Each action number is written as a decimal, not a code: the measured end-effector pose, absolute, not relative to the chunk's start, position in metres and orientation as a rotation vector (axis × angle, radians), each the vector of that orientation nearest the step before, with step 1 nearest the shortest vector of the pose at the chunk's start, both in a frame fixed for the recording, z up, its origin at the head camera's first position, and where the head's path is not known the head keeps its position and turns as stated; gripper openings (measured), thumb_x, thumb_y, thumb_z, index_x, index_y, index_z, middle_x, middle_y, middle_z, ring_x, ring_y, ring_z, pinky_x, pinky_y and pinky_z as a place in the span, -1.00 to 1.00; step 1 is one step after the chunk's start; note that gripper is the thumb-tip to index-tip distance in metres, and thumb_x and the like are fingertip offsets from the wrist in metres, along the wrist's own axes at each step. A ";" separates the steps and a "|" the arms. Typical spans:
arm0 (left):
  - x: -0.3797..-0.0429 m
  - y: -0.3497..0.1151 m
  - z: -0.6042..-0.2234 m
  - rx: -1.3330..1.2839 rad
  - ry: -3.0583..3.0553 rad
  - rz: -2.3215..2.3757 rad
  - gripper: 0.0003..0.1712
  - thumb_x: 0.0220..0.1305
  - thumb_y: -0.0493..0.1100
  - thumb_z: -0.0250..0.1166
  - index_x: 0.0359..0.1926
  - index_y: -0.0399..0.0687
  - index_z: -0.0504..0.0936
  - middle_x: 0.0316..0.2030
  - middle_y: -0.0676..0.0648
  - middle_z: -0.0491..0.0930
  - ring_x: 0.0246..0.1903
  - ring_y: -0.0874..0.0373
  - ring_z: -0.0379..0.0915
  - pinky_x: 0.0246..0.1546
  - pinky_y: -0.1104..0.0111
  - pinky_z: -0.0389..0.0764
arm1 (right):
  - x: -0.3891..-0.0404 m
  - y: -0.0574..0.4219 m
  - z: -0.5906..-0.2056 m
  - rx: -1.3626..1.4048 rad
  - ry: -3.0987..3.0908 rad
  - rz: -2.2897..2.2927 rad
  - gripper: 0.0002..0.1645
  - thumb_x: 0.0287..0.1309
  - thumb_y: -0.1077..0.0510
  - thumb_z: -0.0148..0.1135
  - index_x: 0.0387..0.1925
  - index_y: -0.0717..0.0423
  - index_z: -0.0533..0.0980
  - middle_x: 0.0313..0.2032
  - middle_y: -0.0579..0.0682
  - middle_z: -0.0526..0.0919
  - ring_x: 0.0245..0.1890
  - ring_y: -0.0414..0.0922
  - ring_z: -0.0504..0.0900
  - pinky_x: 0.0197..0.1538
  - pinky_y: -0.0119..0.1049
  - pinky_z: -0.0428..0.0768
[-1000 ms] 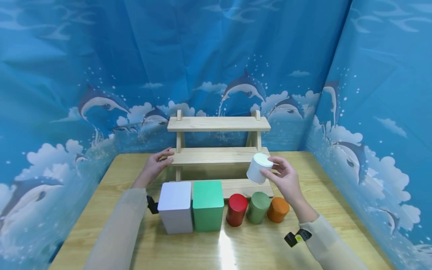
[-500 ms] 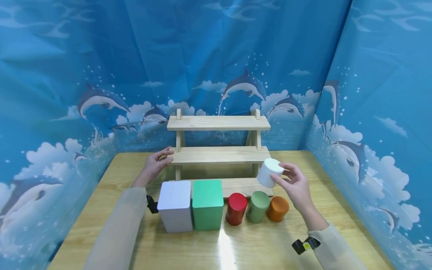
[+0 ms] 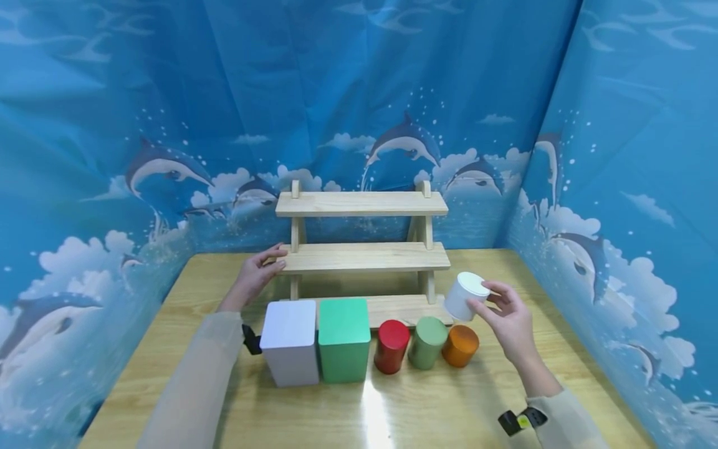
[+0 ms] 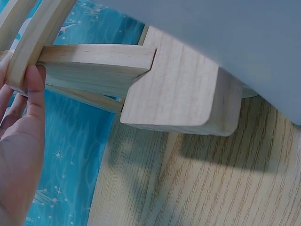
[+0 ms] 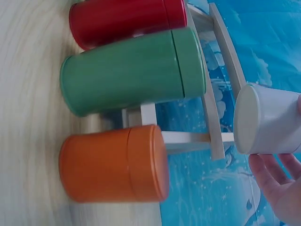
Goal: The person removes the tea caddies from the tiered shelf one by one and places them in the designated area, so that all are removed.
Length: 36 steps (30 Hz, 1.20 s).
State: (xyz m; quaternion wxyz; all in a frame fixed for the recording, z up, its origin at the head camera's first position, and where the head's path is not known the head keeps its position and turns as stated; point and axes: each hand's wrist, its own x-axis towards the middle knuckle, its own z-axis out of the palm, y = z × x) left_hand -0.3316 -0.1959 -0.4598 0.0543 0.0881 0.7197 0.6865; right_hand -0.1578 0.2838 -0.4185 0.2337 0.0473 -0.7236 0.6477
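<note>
A small white lidded canister [image 3: 465, 297] is held up off the table by my right hand [image 3: 509, 321], thumb on one side and fingers on the other. It hangs tilted, above and a little right of the orange canister [image 3: 460, 346]. In the right wrist view the white canister [image 5: 268, 120] shows its round bottom. My left hand [image 3: 255, 274] grips the left end of the middle board of a three-tier wooden shelf [image 3: 364, 257]. From the left wrist view, thumb and fingers pinch that board end [image 4: 28, 52].
Along the shelf's front stand a white box [image 3: 289, 343], a green box [image 3: 344, 340], a red canister [image 3: 391, 347] and a green canister [image 3: 428, 343]. They partly hide the lowest board. A blue dolphin-print curtain [image 3: 348, 93] hangs behind the wooden table [image 3: 314, 418].
My right hand has carried the white canister rightward and slightly down, away from the shelf's right end. The left hand stays on the middle board.
</note>
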 end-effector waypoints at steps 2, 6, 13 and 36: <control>-0.332 -0.196 -0.462 0.285 2.193 2.092 -0.44 0.20 -0.05 0.28 0.14 -0.27 0.44 0.39 0.01 0.08 0.18 0.06 0.30 -0.08 0.51 0.50 | -0.156 0.287 -0.420 0.107 -1.983 1.767 -0.55 -0.06 0.46 0.33 -0.06 0.35 0.43 -0.09 0.02 0.53 -0.18 -0.22 0.56 -0.18 -0.47 0.58; -0.331 -0.195 -0.463 0.290 2.192 2.096 -0.44 0.21 -0.05 0.28 0.14 -0.27 0.44 0.39 0.01 0.08 0.23 0.03 0.23 -0.08 0.51 0.50 | -0.150 0.295 -0.422 0.057 -2.030 1.671 -0.54 -0.07 0.47 0.34 -0.07 0.38 0.43 -0.08 -0.02 0.52 -0.18 -0.24 0.56 -0.21 -0.48 0.58; -0.325 -0.195 -0.457 0.295 2.166 2.104 -0.47 0.25 -0.13 0.25 0.16 -0.33 0.42 0.39 -0.02 0.05 0.28 -0.02 0.13 -0.12 0.55 0.50 | -0.139 0.310 -0.430 0.021 -2.101 1.539 -0.53 -0.05 0.44 0.34 -0.04 0.38 0.42 -0.06 -0.06 0.48 -0.16 -0.28 0.55 -0.23 -0.52 0.57; -0.332 -0.194 -0.462 0.266 2.212 2.079 -0.43 0.21 -0.04 0.28 0.16 -0.25 0.43 0.39 0.03 0.07 0.28 0.04 0.14 0.05 0.45 0.42 | -0.127 0.342 -0.491 -0.076 -2.094 1.302 -0.59 -0.17 0.45 0.40 -0.21 0.41 0.45 -0.13 -0.04 0.47 -0.23 -0.43 0.52 -0.29 -0.64 0.53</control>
